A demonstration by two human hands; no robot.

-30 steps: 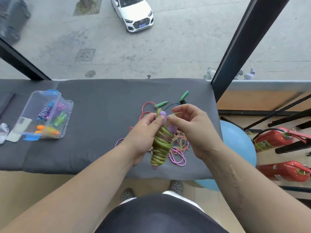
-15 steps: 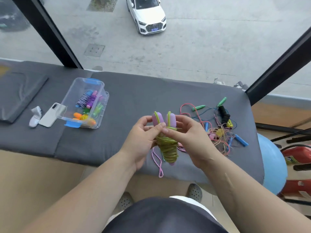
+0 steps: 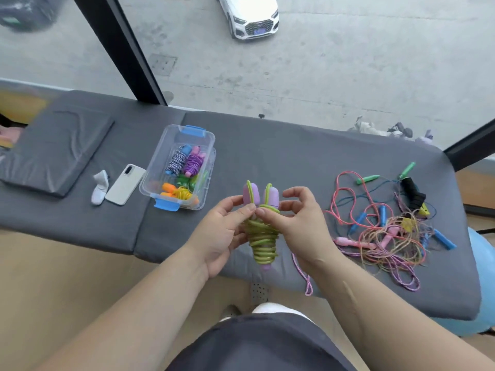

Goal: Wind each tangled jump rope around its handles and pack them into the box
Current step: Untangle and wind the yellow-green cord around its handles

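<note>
A green jump rope (image 3: 262, 236) is wound around its two purple handles and held upright above the grey table's (image 3: 308, 162) near edge. My left hand (image 3: 222, 234) grips the bundle from the left. From the right, my right hand (image 3: 300, 226) pinches the rope near the handle tops. A clear plastic box (image 3: 158, 167) with blue clips stands to the left, holding several wound ropes. To the right, a tangled pile of ropes (image 3: 388, 226) with pink, blue, green and black handles lies on the table.
A white phone (image 3: 125, 184) and a small white object (image 3: 99, 186) lie left of the box. Further left sits a dark folded pad (image 3: 56, 151). A blue ball (image 3: 482, 277) is at the table's right end. Behind the table is a window.
The view has swung left, so the box now sits nearer the middle. Both hands still hold the wound green rope, and my right fingers have shifted to the handle tops.
</note>
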